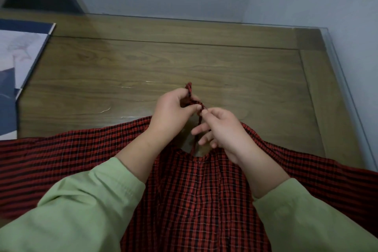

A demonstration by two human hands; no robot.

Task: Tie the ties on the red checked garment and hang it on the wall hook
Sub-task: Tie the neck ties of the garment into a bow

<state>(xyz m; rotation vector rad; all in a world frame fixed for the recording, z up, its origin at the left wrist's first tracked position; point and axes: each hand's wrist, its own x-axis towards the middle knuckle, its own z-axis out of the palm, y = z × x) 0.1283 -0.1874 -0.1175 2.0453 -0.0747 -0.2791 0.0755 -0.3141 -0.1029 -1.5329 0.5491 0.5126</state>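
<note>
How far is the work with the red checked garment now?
Done: the garment lies spread on the table. In hand: the left hand and right hand pinch the ties above the neckline, working a knot; whether it is finished cannot be told. Left: hanging it up; no wall hook is in view.

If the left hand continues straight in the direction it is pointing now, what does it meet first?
Its fingers point up and right; the left hand would first meet the ties it pinches, then probably bare table; depth is unclear.
</note>
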